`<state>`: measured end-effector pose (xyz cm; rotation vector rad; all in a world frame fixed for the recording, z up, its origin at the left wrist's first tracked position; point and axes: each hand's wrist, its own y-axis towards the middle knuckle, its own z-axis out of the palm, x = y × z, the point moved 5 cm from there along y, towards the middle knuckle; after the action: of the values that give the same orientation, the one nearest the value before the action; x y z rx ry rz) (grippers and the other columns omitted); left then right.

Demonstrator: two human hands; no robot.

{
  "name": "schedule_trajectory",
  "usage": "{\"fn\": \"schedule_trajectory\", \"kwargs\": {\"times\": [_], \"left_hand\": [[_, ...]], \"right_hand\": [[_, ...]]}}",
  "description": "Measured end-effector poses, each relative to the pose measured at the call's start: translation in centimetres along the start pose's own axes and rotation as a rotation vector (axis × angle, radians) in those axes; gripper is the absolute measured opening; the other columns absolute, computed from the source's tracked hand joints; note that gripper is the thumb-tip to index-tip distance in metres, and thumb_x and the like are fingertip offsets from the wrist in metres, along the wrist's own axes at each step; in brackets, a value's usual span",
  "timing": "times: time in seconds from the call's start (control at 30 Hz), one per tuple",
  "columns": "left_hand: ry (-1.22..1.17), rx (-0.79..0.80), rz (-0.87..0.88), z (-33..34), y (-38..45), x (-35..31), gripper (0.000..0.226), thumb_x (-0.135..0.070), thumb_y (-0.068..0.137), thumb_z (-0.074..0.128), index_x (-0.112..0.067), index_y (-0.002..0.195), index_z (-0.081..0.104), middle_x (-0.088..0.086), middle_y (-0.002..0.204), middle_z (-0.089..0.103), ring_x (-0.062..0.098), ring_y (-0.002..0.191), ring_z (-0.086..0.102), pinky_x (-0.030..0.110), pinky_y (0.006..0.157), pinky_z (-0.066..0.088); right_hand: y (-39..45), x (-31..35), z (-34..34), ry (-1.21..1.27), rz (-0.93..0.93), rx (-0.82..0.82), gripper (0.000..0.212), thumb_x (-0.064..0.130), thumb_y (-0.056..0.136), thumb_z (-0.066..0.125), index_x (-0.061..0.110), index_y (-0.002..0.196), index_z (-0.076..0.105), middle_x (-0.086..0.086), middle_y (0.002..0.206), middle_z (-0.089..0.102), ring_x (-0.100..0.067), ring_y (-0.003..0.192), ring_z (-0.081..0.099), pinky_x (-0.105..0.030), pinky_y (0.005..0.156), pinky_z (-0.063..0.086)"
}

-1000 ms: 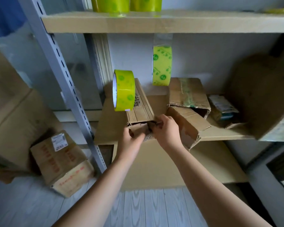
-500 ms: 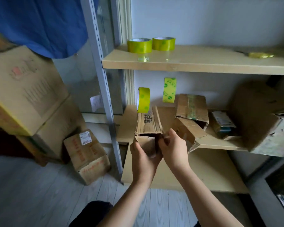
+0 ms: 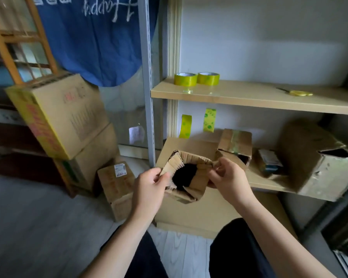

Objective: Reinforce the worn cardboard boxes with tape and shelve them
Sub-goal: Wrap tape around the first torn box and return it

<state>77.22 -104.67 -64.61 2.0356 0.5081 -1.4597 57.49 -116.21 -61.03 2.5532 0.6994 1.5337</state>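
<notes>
Two tan shelf boards sit one above the other against a pale wall, carried at the left by a grey perforated upright [image 3: 148, 81]. On the upper shelf [image 3: 249, 97] we count two rolls of yellow-green tape [image 3: 185, 79] lying flat side by side, and a yellow object further right that is too blurred to name. Below it, two more tape rolls [image 3: 209, 120] stand on edge at the back of the lower shelf [image 3: 269, 183], along with three worn cardboard boxes: a small taped one [image 3: 236, 143], a large battered one [image 3: 317, 161] at the right, and a tiny carton between them.

Our left hand [image 3: 149, 187] pinches the torn left flap of a small open box [image 3: 187, 177], and our right hand [image 3: 227, 177] pinches its right flap; the box is held in front of the lower shelf, its dark opening facing us.

Left of the upright, three more boxes rest on a grey plank floor [image 3: 38, 217], two stacked and one small one [image 3: 117, 185] beside them. A blue cloth [image 3: 92, 37] hangs above, next to a wooden frame.
</notes>
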Motion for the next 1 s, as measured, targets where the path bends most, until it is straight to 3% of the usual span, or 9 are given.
{"fn": "schedule_trajectory", "kwargs": {"times": [0.17, 0.27, 0.37, 0.5, 0.67, 0.77, 0.87, 0.93, 1.0], "left_hand": [[0.191, 0.082, 0.004, 1.7, -3.6, 0.3, 0.030, -0.027, 0.092, 0.055, -0.003, 0.075, 0.058, 0.021, 0.068, 0.059, 0.039, 0.068, 0.064, 0.054, 0.064, 0.060], [0.401, 0.069, 0.107, 3.8, -5.0, 0.9, 0.038, -0.016, 0.094, 0.059, -0.016, 0.060, 0.041, -0.002, 0.050, 0.039, 0.023, 0.048, 0.042, 0.031, 0.046, 0.040], [0.498, 0.116, 0.117, 6.2, -5.4, 1.8, 0.023, -0.017, 0.096, 0.059, -0.005, 0.076, 0.060, 0.010, 0.060, 0.058, 0.030, 0.058, 0.056, 0.042, 0.050, 0.045], [0.430, 0.139, 0.020, 7.5, -2.7, 4.4, 0.021, -0.018, 0.097, 0.058, -0.006, 0.081, 0.062, 0.006, 0.063, 0.060, 0.029, 0.062, 0.057, 0.040, 0.052, 0.043], [0.490, 0.254, 0.064, 7.1, 0.8, 5.4, 0.020, -0.038, 0.097, 0.054, -0.023, 0.090, 0.065, -0.006, 0.072, 0.066, 0.014, 0.068, 0.063, 0.039, 0.059, 0.052], [0.503, 0.265, 0.085, 6.5, 2.3, 4.2, 0.021, -0.048, 0.095, 0.053, -0.031, 0.095, 0.065, -0.013, 0.075, 0.067, 0.008, 0.072, 0.065, 0.033, 0.058, 0.053], [0.379, 0.374, -0.082, 6.1, 3.7, 3.6, 0.017, -0.043, 0.094, 0.057, -0.057, 0.103, 0.059, -0.032, 0.092, 0.067, -0.009, 0.087, 0.064, 0.021, 0.071, 0.054], [0.250, 0.585, -0.289, 6.2, 4.0, 3.4, 0.039, -0.041, 0.086, 0.056, -0.075, 0.105, 0.050, -0.048, 0.104, 0.058, -0.023, 0.098, 0.054, 0.010, 0.084, 0.049], [0.171, 0.692, -0.458, 6.1, 4.6, 3.6, 0.069, -0.036, 0.077, 0.060, -0.067, 0.135, 0.037, -0.041, 0.134, 0.048, -0.018, 0.115, 0.047, 0.010, 0.093, 0.039]], "right_hand": [[-4.3, -4.2, -0.6, 0.130, 0.204, 0.147, 0.014, 0.007, 0.089, 0.063, 0.005, 0.081, 0.052, -0.002, 0.067, 0.072, -0.014, 0.062, 0.073, -0.040, 0.065, 0.063], [-6.2, -7.6, 0.2, 0.187, 0.450, 0.187, 0.017, 0.014, 0.085, 0.070, 0.009, 0.095, 0.056, -0.013, 0.087, 0.070, -0.018, 0.067, 0.073, -0.039, 0.059, 0.062], [-6.6, -10.2, 2.6, 0.205, 0.659, 0.352, 0.031, 0.018, 0.084, 0.073, 0.019, 0.111, 0.058, -0.011, 0.095, 0.069, -0.021, 0.072, 0.073, -0.037, 0.058, 0.062], [-3.6, -12.5, 4.2, 0.022, 0.600, 0.458, 0.016, -0.002, 0.082, 0.053, 0.006, 0.087, 0.066, -0.017, 0.078, 0.065, -0.033, 0.078, 0.070, -0.048, 0.075, 0.061], [-0.4, -14.1, 4.0, -0.030, 0.539, 0.540, 0.023, -0.006, 0.079, 0.050, 0.013, 0.070, 0.062, 0.007, 0.053, 0.057, -0.007, 0.052, 0.057, -0.018, 0.052, 0.046], [0.7, -14.0, 4.6, 0.076, 0.615, 0.548, 0.026, -0.009, 0.078, 0.049, 0.011, 0.066, 0.059, 0.003, 0.051, 0.059, -0.015, 0.055, 0.065, -0.036, 0.062, 0.061], [1.8, -13.0, 5.3, 0.100, 0.636, 0.602, 0.017, -0.009, 0.077, 0.052, 0.006, 0.071, 0.058, -0.009, 0.058, 0.057, -0.024, 0.059, 0.063, -0.051, 0.071, 0.058], [3.1, -11.8, 5.5, 0.062, 0.616, 0.680, 0.014, -0.007, 0.078, 0.056, 0.007, 0.077, 0.061, -0.008, 0.066, 0.061, -0.017, 0.057, 0.063, -0.039, 0.060, 0.059], [5.1, -10.2, 5.5, 0.001, 0.577, 0.757, 0.015, -0.006, 0.079, 0.056, 0.008, 0.077, 0.062, -0.006, 0.066, 0.065, -0.016, 0.057, 0.069, -0.034, 0.058, 0.059]]}}
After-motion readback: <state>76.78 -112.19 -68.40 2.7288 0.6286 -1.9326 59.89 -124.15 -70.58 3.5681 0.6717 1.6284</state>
